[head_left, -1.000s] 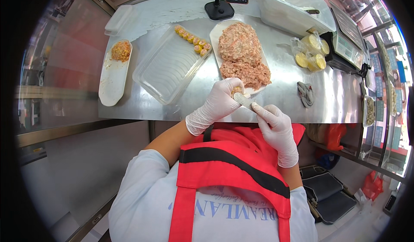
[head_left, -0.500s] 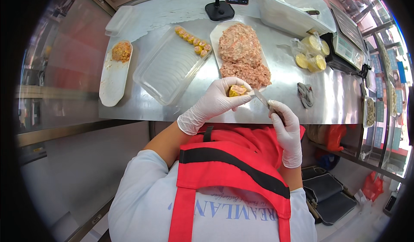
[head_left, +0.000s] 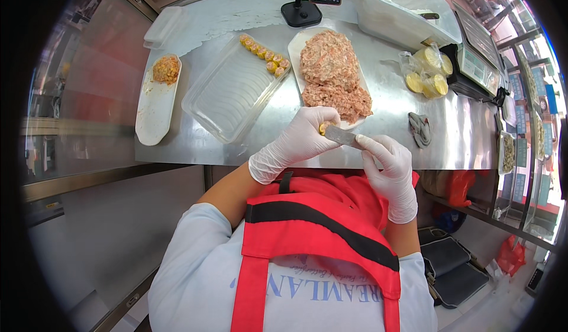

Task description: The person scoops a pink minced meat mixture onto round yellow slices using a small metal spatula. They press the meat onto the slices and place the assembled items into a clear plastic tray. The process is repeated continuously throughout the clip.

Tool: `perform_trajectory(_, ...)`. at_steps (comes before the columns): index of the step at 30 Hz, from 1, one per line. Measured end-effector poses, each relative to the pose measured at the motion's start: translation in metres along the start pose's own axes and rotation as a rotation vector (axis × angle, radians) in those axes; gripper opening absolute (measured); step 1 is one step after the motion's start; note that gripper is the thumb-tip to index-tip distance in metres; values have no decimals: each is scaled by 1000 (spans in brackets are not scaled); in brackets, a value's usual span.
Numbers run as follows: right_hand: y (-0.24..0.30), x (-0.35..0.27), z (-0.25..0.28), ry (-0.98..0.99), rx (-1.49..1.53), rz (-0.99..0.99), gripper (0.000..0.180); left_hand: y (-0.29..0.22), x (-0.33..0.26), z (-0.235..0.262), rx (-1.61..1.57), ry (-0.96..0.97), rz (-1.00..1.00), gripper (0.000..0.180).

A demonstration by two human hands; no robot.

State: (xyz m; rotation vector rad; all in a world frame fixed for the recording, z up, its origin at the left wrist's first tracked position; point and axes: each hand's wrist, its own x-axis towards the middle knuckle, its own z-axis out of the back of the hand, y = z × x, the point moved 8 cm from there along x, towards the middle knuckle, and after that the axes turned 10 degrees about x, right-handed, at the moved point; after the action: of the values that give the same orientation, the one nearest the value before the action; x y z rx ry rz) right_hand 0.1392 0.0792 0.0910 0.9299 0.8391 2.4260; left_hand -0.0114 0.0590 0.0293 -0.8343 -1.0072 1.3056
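In white gloves, both hands meet over the steel table's near edge. My left hand (head_left: 299, 138) is closed around a yellow-wrapped siu mai dumpling (head_left: 323, 129), mostly hidden by the fingers and blade. My right hand (head_left: 391, 171) grips a flat metal filling spatula (head_left: 343, 136), its blade lying against the dumpling's top. Just beyond them, a large mound of pinkish minced meat (head_left: 329, 60) fills a white plate (head_left: 294, 53). Finished siu mai (head_left: 260, 53) stand in rows at the far end of a clear plastic tray (head_left: 216, 107) to the left.
A long white dish (head_left: 155, 116) with orange filling (head_left: 166, 70) lies far left. Bagged round yellow wrappers (head_left: 435, 85), a grey cloth (head_left: 419, 131) and a scale (head_left: 478, 69) are at right. Behind stand a white tub (head_left: 408, 21) and a phone stand (head_left: 301, 14).
My right hand has brought the spatula blade up and left onto the dumpling's top. The left hand has turned slightly, covering more of the dumpling.
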Motion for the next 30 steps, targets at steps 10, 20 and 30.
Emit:
perform_trajectory(10,-30,-13,39,35,316,-273,33,-15,0,9,-52,-40,-134,35)
perform_trajectory(20,-38,-22,8,-92,491,-297,35,-8,6,5,-350,64,167,21)
perform_trajectory(30,-3,16,8,67,270,-106,33,-12,8,4,-27,73,-14,19)
